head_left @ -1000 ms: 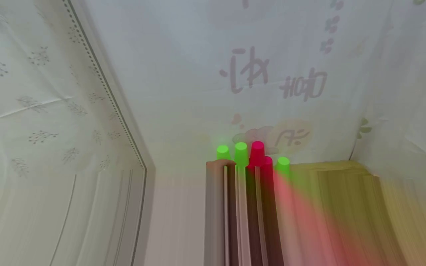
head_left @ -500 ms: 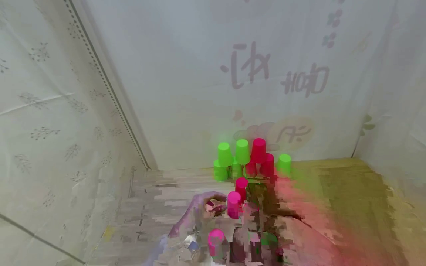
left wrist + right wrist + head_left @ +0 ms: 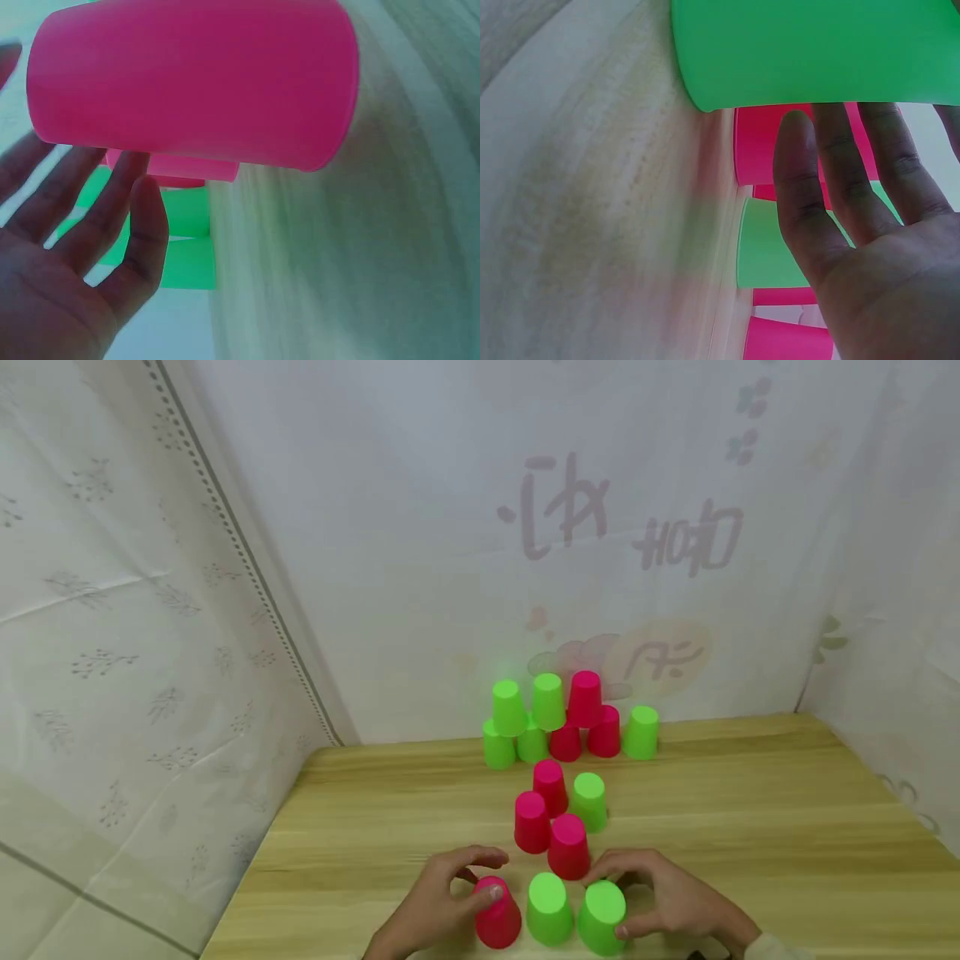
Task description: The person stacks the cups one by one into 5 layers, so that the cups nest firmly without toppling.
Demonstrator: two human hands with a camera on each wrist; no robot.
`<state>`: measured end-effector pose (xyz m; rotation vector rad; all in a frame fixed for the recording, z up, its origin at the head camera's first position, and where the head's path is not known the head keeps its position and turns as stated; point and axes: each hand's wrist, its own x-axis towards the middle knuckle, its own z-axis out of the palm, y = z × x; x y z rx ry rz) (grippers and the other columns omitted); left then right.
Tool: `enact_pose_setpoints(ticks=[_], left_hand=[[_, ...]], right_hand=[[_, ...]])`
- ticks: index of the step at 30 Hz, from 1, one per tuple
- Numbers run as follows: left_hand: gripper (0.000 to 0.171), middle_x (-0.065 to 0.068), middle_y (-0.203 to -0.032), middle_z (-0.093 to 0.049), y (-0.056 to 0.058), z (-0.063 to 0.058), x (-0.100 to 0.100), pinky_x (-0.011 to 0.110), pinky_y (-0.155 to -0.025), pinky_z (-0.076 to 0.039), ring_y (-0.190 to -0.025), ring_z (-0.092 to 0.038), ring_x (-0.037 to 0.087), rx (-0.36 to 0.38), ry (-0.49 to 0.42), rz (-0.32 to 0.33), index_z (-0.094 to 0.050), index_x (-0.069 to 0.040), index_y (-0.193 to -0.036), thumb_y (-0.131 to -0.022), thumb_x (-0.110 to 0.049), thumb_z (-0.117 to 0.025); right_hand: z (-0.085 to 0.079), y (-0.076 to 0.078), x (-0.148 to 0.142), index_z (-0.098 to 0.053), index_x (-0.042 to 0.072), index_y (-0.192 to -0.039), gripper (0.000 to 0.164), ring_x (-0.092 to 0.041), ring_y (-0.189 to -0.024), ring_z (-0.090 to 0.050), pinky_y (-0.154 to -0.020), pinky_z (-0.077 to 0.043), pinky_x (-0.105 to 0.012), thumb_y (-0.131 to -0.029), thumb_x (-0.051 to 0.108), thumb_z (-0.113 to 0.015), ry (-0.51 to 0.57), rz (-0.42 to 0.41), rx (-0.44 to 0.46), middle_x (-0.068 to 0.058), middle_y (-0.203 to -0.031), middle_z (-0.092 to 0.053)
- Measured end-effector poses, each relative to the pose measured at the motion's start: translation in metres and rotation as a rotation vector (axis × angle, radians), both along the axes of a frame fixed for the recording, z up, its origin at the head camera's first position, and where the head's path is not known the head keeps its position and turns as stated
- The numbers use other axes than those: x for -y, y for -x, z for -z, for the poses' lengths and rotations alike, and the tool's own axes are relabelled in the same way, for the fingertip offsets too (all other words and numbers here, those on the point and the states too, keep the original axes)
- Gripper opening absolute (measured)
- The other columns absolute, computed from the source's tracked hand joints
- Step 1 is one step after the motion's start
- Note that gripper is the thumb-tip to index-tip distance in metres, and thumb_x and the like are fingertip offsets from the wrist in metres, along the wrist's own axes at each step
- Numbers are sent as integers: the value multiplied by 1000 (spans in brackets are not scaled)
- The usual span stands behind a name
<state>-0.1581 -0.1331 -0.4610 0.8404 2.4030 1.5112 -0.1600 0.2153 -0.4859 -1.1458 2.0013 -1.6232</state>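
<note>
both hands are down over the near part of the tabletop (image 3: 360, 827), apart from each other, each about a mouth-down cup. the left hand (image 3: 441, 902) is loosely spread around a red cup (image 3: 498, 922): its thumb lies over the cup's near face, a finger stretches past the top, and the left wrist view shows the other fingers nearly straight along the far side, not clamped. the right hand (image 3: 667, 893) is about a green cup (image 3: 602, 918), thumb over its near side, fingers behind; whether it clamps the cup or merely touches it, one cannot tell. between these two stands a middle cup (image 3: 550, 910), also green, free of both hands.

just beyond are three red cups (image 3: 567, 846) close together, with a lone green one (image 3: 589, 802) beside them. at the back, before a pale cloth (image 3: 405, 610), five cups form a back row (image 3: 566, 743): two green, two red, one green. on the first four rests an upper row (image 3: 547, 702), two green and one red.
</note>
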Motion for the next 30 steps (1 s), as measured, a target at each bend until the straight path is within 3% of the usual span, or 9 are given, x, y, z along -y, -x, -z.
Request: enact_pose_setpoints(ticks=[5,12,19,25,30], left_hand=[[42,9,-133,-67,-10,-2,2,26,-94,-52,-113,-62,9,108,74,18,-63,-19,-134,-94,-33,-69],[48,9,-129,-68,-16,4,5,25,-93,-52,-109,-60,3,101,63,31,-62,-24,-134,-89,-30,-76],[46,6,-125,-69,-18,7,8,25,-92,-52,-106,-60,2,82,38,27,-63,-18,-133,-90,-28,-75],[45,2,-124,-70,-19,8,10,26,-93,-53,-106,-62,4,61,27,23,-63,-21,-133,-90,-27,-75],[46,5,-127,-70,-19,9,12,26,-93,-53,-108,-63,5,103,27,3,-62,-21,-134,-90,-30,-74]], right_hand=[[1,-1,1,-64,10,-131,48,-14,-113,-64,-88,-56,-28,-85,2,-75,7,10,28,-9,-125,-68],[-3,-1,-5,-64,6,-130,43,-12,-113,-63,-89,-57,-28,-88,6,-74,-29,48,86,-15,-126,-66],[-4,4,-12,-63,7,-127,42,-12,-109,-64,-86,-55,-27,-87,5,-75,-47,68,-35,-12,-122,-68],[-6,10,-21,-63,11,-127,42,-10,-107,-65,-84,-55,-26,-87,7,-76,-74,96,-78,-8,-120,-70],[-12,16,-28,-63,14,-126,41,-10,-104,-65,-82,-56,-27,-87,9,-76,-105,135,-85,-2,-117,-70]])
